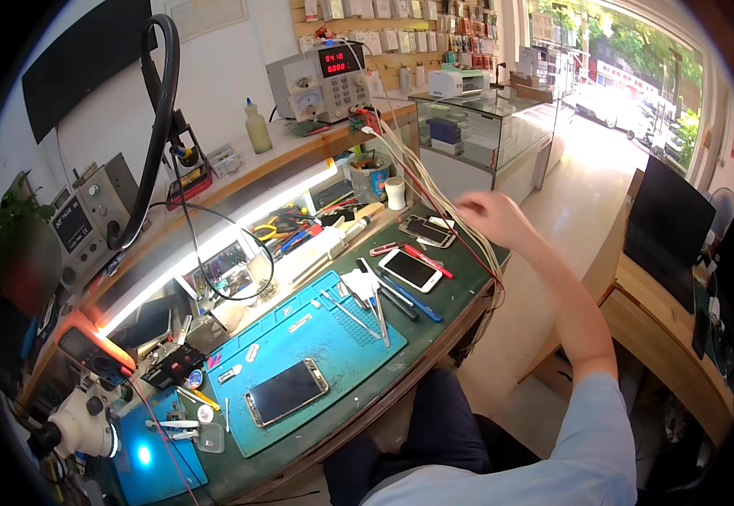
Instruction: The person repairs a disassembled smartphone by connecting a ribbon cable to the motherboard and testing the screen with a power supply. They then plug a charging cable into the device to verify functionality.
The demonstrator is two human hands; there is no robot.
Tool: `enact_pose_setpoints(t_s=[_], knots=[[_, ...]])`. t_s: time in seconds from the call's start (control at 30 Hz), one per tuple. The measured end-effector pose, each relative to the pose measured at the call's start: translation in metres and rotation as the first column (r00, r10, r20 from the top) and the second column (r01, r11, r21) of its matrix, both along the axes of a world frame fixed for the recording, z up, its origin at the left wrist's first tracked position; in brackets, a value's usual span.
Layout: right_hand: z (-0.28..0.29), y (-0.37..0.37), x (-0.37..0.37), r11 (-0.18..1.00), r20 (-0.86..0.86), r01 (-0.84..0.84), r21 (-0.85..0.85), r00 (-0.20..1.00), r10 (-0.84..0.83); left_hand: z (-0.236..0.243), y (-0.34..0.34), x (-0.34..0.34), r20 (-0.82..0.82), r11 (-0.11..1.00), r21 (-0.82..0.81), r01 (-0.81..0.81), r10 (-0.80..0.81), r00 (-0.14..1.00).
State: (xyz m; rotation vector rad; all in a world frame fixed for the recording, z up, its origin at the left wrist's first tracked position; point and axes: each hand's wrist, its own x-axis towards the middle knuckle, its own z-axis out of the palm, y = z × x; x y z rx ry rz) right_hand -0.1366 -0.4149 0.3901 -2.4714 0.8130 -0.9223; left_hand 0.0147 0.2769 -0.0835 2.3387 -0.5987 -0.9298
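My right hand [495,221] is raised beyond the bench's right edge, next to a bundle of beige and red cables [434,190]. Its fingers are bent and drawn together; whether they grip a cable or something small, I cannot make out. My left hand is out of view. On the blue repair mat [333,371] lies a dark-screened phone [287,392] with its edges exposed. A white phone [411,270] rests on the green bench top, nearer my right hand. Behind it is an opened phone [427,231]. A red pen [428,261] and a blue pen-like tool [422,305] lie beside the white phone.
A power supply [320,80] with red digits stands on the shelf. Tweezers [381,316] lie on the mat. An orange multimeter [93,350] and a white microscope [80,422] stand at left. Black flexible tubing [164,93] arches overhead. A glass counter [485,126] stands beyond.
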Motion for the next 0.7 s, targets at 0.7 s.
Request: enact_pose_setpoints(t_s=[0.7], knots=[[0.072,-0.068,0.223,0.973,0.532,0.121,-0.197,0.846,0.003,-0.027,0.023,0.005,-0.034,0.999,0.026,-0.027,0.028,0.999]])
